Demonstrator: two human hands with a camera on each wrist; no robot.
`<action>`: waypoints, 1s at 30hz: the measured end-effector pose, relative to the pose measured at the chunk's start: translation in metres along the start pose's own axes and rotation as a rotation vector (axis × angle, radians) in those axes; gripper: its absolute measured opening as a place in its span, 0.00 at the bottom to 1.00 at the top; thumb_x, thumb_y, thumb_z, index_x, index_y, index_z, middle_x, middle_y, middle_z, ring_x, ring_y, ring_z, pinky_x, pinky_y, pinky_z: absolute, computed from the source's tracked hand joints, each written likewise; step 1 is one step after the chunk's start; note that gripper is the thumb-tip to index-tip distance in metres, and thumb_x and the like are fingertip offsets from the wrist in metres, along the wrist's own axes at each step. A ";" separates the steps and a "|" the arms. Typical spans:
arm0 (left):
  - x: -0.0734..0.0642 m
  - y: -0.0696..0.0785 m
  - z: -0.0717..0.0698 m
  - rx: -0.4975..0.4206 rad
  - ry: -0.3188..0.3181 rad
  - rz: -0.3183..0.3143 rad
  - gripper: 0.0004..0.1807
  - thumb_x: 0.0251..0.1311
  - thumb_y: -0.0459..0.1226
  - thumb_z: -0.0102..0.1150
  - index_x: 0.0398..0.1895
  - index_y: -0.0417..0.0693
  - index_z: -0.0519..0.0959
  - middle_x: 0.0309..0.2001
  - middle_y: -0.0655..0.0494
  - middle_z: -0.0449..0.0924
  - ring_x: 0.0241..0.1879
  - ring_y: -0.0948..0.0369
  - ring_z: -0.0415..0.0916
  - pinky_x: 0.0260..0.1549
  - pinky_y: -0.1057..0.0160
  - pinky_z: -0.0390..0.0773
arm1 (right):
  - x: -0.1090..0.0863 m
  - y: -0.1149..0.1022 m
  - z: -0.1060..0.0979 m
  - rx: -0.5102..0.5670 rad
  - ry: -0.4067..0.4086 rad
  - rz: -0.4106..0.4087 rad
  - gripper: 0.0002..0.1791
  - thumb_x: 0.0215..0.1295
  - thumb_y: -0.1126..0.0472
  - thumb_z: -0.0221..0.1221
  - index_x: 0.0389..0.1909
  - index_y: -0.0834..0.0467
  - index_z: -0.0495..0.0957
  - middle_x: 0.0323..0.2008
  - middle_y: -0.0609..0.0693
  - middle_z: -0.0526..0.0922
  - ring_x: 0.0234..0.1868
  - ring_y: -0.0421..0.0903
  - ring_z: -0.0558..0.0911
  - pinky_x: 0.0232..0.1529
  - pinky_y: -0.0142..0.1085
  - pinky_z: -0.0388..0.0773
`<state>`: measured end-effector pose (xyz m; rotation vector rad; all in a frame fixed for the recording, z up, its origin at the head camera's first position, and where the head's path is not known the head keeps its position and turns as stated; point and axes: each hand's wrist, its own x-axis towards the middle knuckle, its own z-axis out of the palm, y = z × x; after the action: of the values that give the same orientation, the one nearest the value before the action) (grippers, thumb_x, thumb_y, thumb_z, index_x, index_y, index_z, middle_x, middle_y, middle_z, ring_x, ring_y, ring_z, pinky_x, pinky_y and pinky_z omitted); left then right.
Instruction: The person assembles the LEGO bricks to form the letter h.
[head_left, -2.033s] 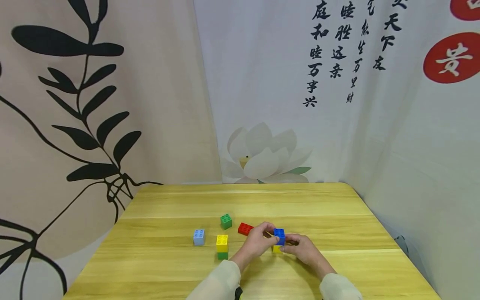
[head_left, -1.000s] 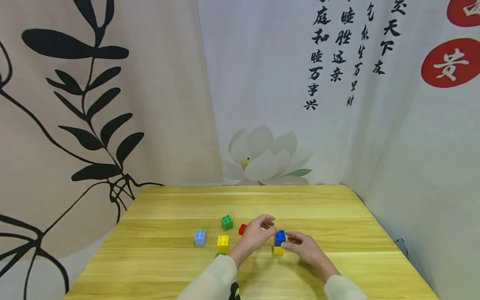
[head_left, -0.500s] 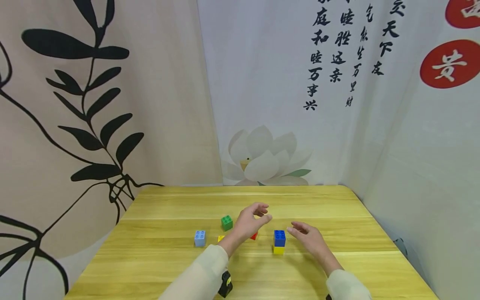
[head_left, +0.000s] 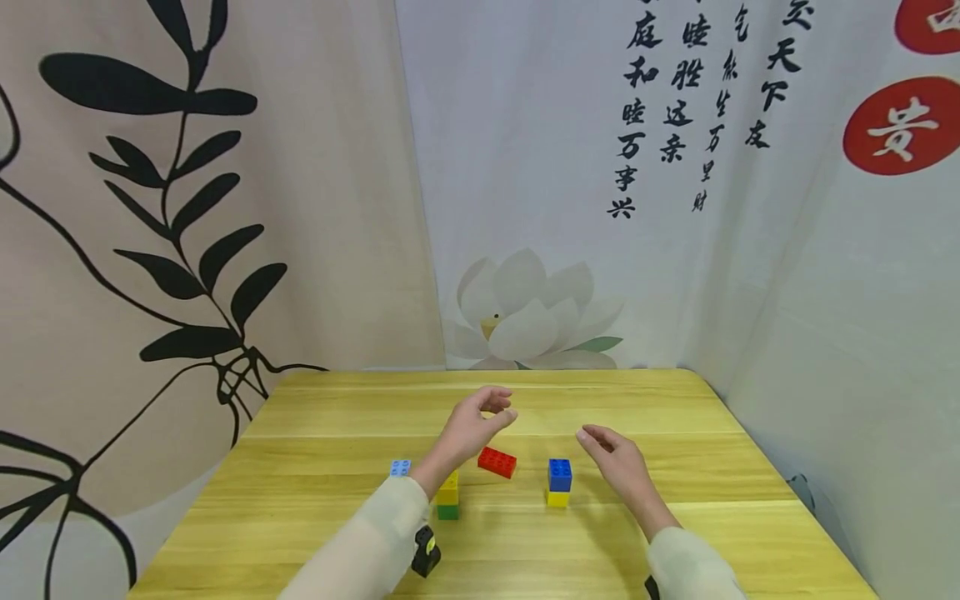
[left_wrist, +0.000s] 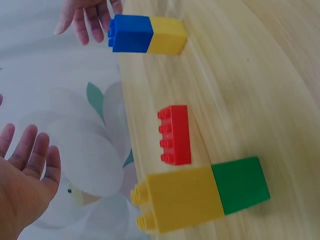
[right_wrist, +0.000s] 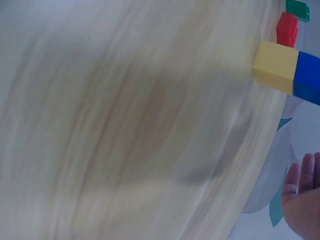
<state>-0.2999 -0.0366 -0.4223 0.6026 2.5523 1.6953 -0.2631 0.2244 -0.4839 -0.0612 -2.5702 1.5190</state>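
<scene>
A blue brick (head_left: 559,475) sits on a yellow brick (head_left: 557,499), forming an upright stack on the table. My right hand (head_left: 617,458) hovers just right of this stack, holding nothing, its fingers loosely bent. My left hand (head_left: 472,425) is raised behind and left of the red brick (head_left: 497,462), also holding nothing; the left wrist view shows its fingers (left_wrist: 37,150) relaxed. Under the left forearm stands a second stack, a yellow brick (head_left: 448,492) on a green brick (head_left: 447,512). That forearm partly covers a light blue brick (head_left: 400,467) in the head view.
The wooden table (head_left: 675,542) carries all the bricks. A loose green brick (right_wrist: 297,9) shows at the top of the right wrist view. Behind the table hangs a curtain (head_left: 525,167) with a lotus, leaves and lettering printed on it.
Both hands have let go of the blue and yellow stack, which stands where it was. The left hand has moved back and left, the right hand slightly back and right.
</scene>
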 end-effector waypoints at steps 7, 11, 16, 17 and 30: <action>-0.002 -0.004 -0.010 -0.027 0.006 -0.011 0.19 0.69 0.46 0.59 0.60 0.52 0.76 0.54 0.55 0.78 0.54 0.54 0.73 0.52 0.48 0.74 | 0.003 -0.011 0.007 0.033 0.030 -0.013 0.35 0.69 0.37 0.56 0.63 0.60 0.75 0.58 0.58 0.79 0.58 0.54 0.76 0.58 0.50 0.73; -0.006 -0.008 -0.015 -0.043 0.016 0.000 0.21 0.69 0.45 0.59 0.61 0.50 0.76 0.55 0.52 0.78 0.55 0.53 0.73 0.52 0.49 0.76 | 0.003 -0.018 0.012 0.055 0.045 -0.029 0.33 0.69 0.39 0.57 0.63 0.60 0.75 0.57 0.57 0.79 0.58 0.54 0.75 0.58 0.50 0.73; -0.010 -0.016 -0.022 -0.054 0.038 -0.002 0.20 0.69 0.42 0.59 0.61 0.48 0.76 0.54 0.51 0.79 0.54 0.52 0.73 0.51 0.50 0.76 | 0.003 -0.030 0.017 0.075 0.047 -0.065 0.31 0.69 0.41 0.58 0.62 0.59 0.76 0.57 0.56 0.79 0.59 0.53 0.75 0.59 0.49 0.73; -0.011 -0.017 -0.024 -0.053 0.044 -0.006 0.19 0.69 0.42 0.59 0.61 0.48 0.76 0.54 0.51 0.79 0.54 0.53 0.73 0.52 0.51 0.76 | 0.004 -0.032 0.018 0.076 0.050 -0.072 0.30 0.69 0.42 0.58 0.62 0.59 0.76 0.56 0.56 0.80 0.59 0.52 0.76 0.58 0.49 0.73; -0.032 -0.031 -0.045 -0.086 0.114 -0.068 0.20 0.68 0.44 0.61 0.60 0.48 0.76 0.55 0.51 0.79 0.56 0.52 0.73 0.57 0.49 0.73 | 0.003 -0.060 0.039 0.158 0.015 -0.095 0.25 0.68 0.51 0.63 0.62 0.58 0.77 0.58 0.53 0.79 0.59 0.51 0.75 0.59 0.47 0.73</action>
<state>-0.2900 -0.0973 -0.4380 0.4214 2.5256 1.8554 -0.2693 0.1622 -0.4498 0.0668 -2.3959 1.6717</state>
